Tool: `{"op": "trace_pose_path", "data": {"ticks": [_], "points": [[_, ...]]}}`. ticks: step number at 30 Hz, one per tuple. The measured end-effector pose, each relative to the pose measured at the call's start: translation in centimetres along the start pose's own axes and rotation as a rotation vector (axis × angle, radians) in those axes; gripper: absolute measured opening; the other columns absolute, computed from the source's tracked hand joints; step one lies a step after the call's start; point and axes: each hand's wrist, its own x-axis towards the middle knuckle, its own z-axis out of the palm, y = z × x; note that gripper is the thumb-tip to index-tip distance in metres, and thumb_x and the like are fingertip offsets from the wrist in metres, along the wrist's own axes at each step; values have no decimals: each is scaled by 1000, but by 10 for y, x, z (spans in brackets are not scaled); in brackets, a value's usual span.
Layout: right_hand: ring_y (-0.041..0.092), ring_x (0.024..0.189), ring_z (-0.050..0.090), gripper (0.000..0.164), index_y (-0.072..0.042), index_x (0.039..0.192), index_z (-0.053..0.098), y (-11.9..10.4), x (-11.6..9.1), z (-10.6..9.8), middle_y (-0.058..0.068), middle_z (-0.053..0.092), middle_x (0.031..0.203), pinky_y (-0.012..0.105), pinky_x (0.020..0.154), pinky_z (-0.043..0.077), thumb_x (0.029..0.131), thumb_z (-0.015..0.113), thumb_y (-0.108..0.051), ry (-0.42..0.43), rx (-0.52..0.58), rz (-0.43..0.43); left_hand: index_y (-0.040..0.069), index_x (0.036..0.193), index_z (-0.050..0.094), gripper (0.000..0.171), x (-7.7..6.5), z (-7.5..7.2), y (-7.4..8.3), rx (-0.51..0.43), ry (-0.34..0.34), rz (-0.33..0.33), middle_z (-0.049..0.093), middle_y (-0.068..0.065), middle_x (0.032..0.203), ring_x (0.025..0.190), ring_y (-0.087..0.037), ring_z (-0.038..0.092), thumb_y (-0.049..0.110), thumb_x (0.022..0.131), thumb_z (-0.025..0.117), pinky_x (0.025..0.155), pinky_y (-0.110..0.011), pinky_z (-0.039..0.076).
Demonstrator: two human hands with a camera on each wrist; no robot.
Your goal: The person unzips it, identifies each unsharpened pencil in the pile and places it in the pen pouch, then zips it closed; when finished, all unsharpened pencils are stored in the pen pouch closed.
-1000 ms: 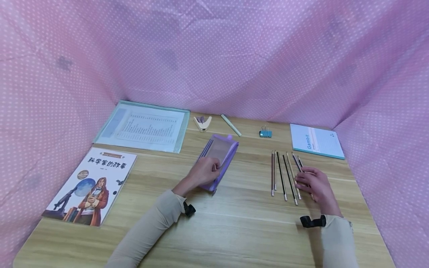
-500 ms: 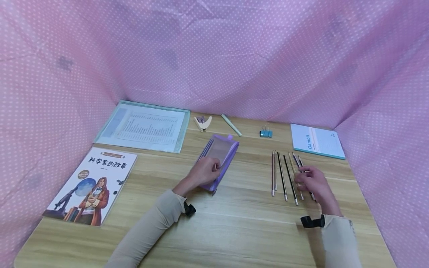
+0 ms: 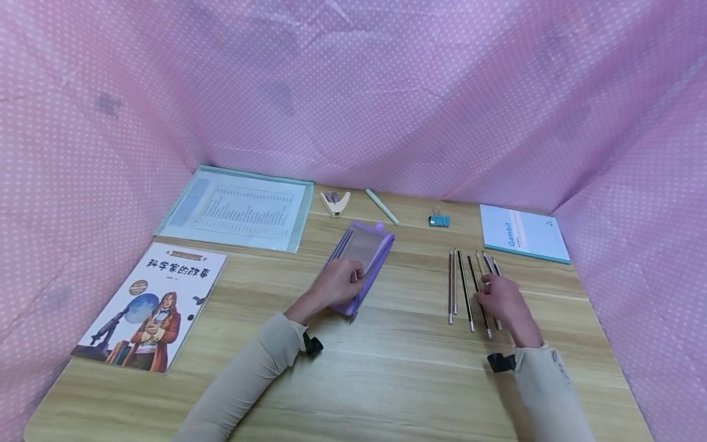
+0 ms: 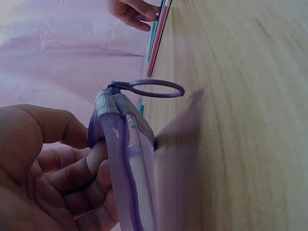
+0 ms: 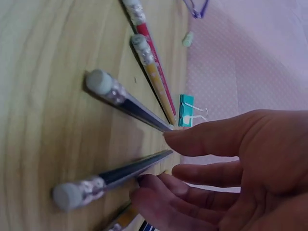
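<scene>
My left hand (image 3: pixel 337 283) holds a purple mesh zip pencil case (image 3: pixel 378 265); in the left wrist view the thumb and fingers pinch its edge below the zipper's ring pull (image 4: pixel 156 88). Several dark sticks, perhaps pencils, show along the case's left side. On the table to the right, several eraser-tipped pencils (image 3: pixel 466 288) lie spread roughly side by side. Over the right-hand ones is my right hand (image 3: pixel 501 301). Seen from the right wrist, its thumb and fingers are apart, around the far part of a black pencil (image 5: pixel 130 171); whether they touch it I cannot tell.
Along the back lie a clear document folder (image 3: pixel 243 212), a white stapler-like tool (image 3: pixel 334 205), a pale green pen (image 3: pixel 381 206), a teal binder clip (image 3: pixel 439 220) and a Gambit notebook (image 3: pixel 525 233). A picture book (image 3: pixel 151 307) lies left. Pink dotted cloth (image 3: pixel 353 92) surrounds the table.
My right hand has moved left across the pencils. A yellow pencil near it has shifted right, towards the rightmost ones. My left hand and the pencil case stay in place.
</scene>
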Motion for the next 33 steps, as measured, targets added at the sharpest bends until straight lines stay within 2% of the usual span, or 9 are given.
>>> {"op": "trace_pose_path", "data": {"ticks": [3, 7, 11, 15, 17, 22, 26, 29, 33], "points": [[18, 62, 55, 27, 11, 107, 59, -5, -1, 2, 12, 59, 76, 31, 55, 49, 91, 60, -11, -18, -26, 12, 6, 79, 69, 5, 0, 0, 0, -5, 0, 0, 70, -7, 73, 57, -9, 58, 5, 84, 67, 48, -17, 47], [18, 59, 54, 15, 3, 88, 57, -9, 1, 5, 11, 56, 72, 30, 50, 48, 92, 61, -11, -18, -73, 16, 5, 79, 69, 5, 0, 0, 0, -8, 2, -2, 71, -8, 75, 58, -9, 59, 5, 84, 67, 48, -16, 47], [21, 62, 57, 15, 7, 93, 61, -8, 4, 6, 15, 60, 75, 31, 51, 49, 91, 63, -9, -15, -105, 23, 5, 80, 69, 5, 1, 1, -1, -5, 3, 1, 71, -7, 75, 58, -9, 59, 5, 84, 67, 48, -16, 47], [26, 71, 61, 22, 11, 105, 64, -7, 5, 8, 25, 66, 90, 34, 57, 53, 90, 63, -5, -3, -120, 18, 6, 80, 69, 5, 1, 0, -1, -9, 1, 2, 71, -7, 75, 58, -9, 59, 6, 84, 67, 49, -17, 48], [27, 73, 61, 21, 11, 105, 65, -6, 6, 9, 26, 67, 94, 35, 58, 53, 91, 61, -4, 2, -126, 15, 6, 80, 69, 5, 0, 0, -1, -12, 1, -1, 71, -7, 75, 59, -9, 60, 6, 84, 67, 49, -17, 48], [22, 62, 56, 14, 2, 82, 63, -8, 7, 10, 15, 62, 77, 31, 51, 48, 91, 54, -3, -15, -123, 31, 6, 79, 69, 5, 0, -1, -2, -14, 0, -11, 71, -7, 75, 60, -10, 61, 6, 84, 67, 50, -18, 49], [20, 58, 54, 13, -1, 74, 57, -10, 8, 8, 11, 57, 69, 29, 49, 46, 87, 54, -2, -36, -118, 40, 6, 79, 68, 5, -1, 0, -2, -18, 0, -11, 71, -6, 75, 60, -10, 60, 6, 84, 67, 50, -18, 49], [22, 62, 56, 9, 5, 83, 61, -9, 8, 7, 16, 62, 76, 29, 51, 47, 82, 54, 1, -40, -104, 30, 6, 79, 69, 5, -1, 0, -2, -18, 3, -2, 70, -6, 74, 58, -9, 59, 6, 84, 67, 49, -18, 48], [24, 71, 60, 31, 14, 108, 61, -5, 7, 4, 24, 65, 90, 30, 56, 52, 80, 53, 4, -50, -33, 14, 6, 78, 69, 6, 0, 0, -2, -14, 10, 8, 69, -5, 72, 57, -8, 57, 6, 84, 67, 48, -18, 46]]}}
